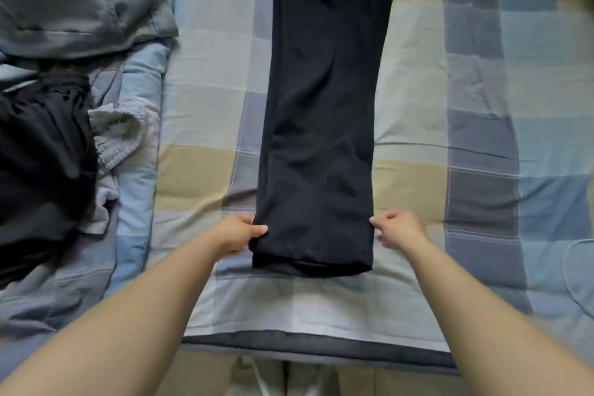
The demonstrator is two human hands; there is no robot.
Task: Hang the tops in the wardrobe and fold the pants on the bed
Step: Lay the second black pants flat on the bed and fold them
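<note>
Black pants lie flat and lengthwise down the middle of the checked bed, legs stacked, hems toward me. My left hand pinches the left edge of the pants just above the hem, thumb on top of the cloth. My right hand pinches the right edge at the same height, fingers curled. The far end of the pants runs out of the top of the view.
A heap of clothes sits at the left: a grey-blue garment, a black garment and a light grey piece with an elastic band. The bed's front edge is close to me.
</note>
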